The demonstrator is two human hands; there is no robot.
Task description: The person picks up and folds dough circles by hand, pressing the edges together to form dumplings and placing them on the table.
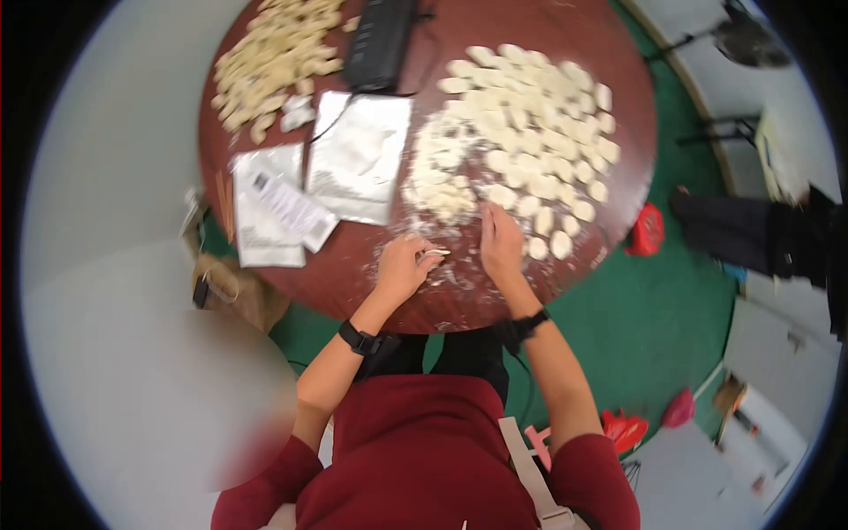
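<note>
My left hand (403, 268) is closed in a pinch just above the near part of the round table (353, 287), with a small white piece of dough (437, 253) showing at the fingertips. To its right, my right hand (502, 243) is turned on its edge with straight fingers and holds nothing visible. Those fingertips reach the near side of a wide spread of flat dough rounds (552, 141). Between the hands and a little farther off lies a heap of small floured dough pieces (442, 168). Loose flour streaks the wood around both hands.
Several printed silver-white packets (360, 190) lie left of the heap. Behind them are a black box with a cable (380, 44) and a pile of long dough pieces (274, 62). A red object (647, 230) is beyond the right edge; another person's dark-clothed leg (733, 225) shows farther right.
</note>
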